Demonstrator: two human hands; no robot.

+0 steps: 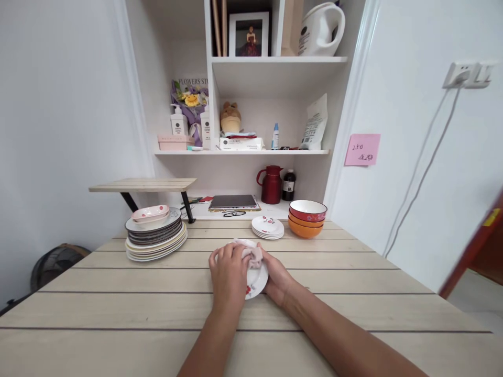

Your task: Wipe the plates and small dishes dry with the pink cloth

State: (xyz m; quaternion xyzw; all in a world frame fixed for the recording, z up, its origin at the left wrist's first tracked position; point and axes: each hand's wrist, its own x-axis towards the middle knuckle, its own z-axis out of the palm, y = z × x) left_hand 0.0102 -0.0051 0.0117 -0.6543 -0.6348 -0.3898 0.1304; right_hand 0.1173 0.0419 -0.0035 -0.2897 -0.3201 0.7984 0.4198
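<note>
My left hand point(231, 269) lies over a small white plate point(257, 283) with red flowers, its fingers closed on a pale pink cloth point(255, 255) pressed to the plate's face. With my right hand point(278, 275) I grip the right edge of that plate, the thumb near the rim. Much of the plate's left side is hidden under my left hand. Just beyond it sits a short stack of matching flowered plates point(268, 226). To their right stand nested bowls point(307, 220), a red one above orange ones.
At the left, a tall pile of plates point(156, 241) carries a pink dish point(150, 213) on top, beside a small raised shelf point(143, 184). Behind the slatted table point(157, 303) are a red jug point(271, 184), a dark bottle point(288, 185), a laptop-like slab point(233, 201) and glasses point(234, 213).
</note>
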